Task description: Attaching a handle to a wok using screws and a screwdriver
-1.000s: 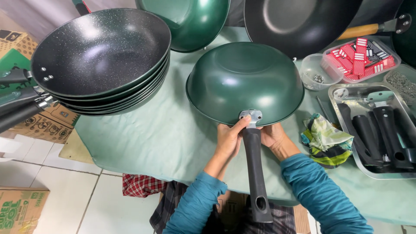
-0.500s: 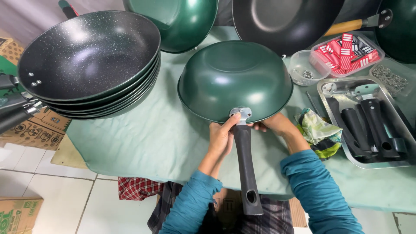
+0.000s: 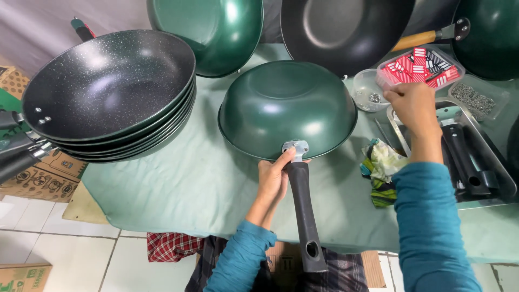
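A dark green wok [image 3: 286, 108] lies upside down on the light green tablecloth [image 3: 178, 189], its black handle [image 3: 304, 211] pointing toward me. My left hand [image 3: 274, 178] grips the top of that handle just below its metal bracket [image 3: 295, 147]. Over at the right, my right hand [image 3: 413, 108] hovers with fingers apart, holding nothing, near a small clear bowl of screws [image 3: 368, 91] and a clear box of red and white packets [image 3: 420, 67].
A stack of speckled black woks [image 3: 108, 92] stands at the left. More woks lean at the back [image 3: 216, 27] [image 3: 346, 27]. A metal tray [image 3: 505, 178] with several black handles sits at right, beside a crumpled cloth [image 3: 381, 170].
My right hand has left the wok handle and moved up and right to the bowl of screws. The left hand keeps its hold on the handle.
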